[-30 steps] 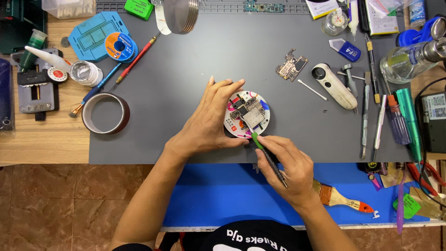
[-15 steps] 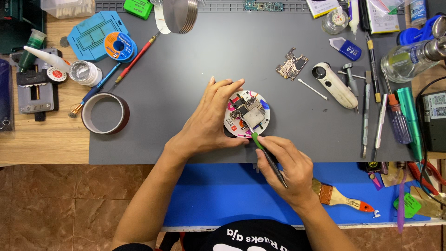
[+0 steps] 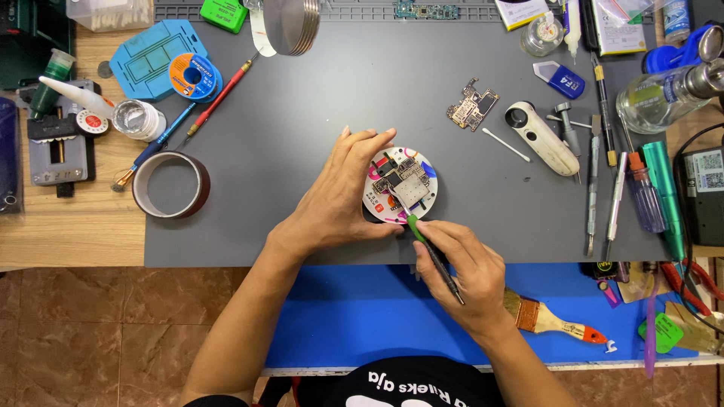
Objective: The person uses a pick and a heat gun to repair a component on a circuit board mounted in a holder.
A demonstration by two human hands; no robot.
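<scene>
Here, grey rubber mat [image 3: 317, 113] lying over wooden worktop [image 3: 68, 234], crowded with tools. Left hand [image 3: 335, 200] cupping round white disc holder [image 3: 401, 186] at mat centre, steadying small circuit board [image 3: 403, 181], likely light, stiff, fragile; best gripped by holder rim. Right hand [image 3: 467, 275] pinching green-tipped slim tool [image 3: 431, 252], tip touching board. Brown tape roll [image 3: 171, 185] lying well apart.

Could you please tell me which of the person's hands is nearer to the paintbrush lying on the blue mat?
The right hand, holding a green-tipped tool, is nearer; the paintbrush lies just beside its wrist. The left hand grips the round board holder, farther up on the grey mat.
</scene>
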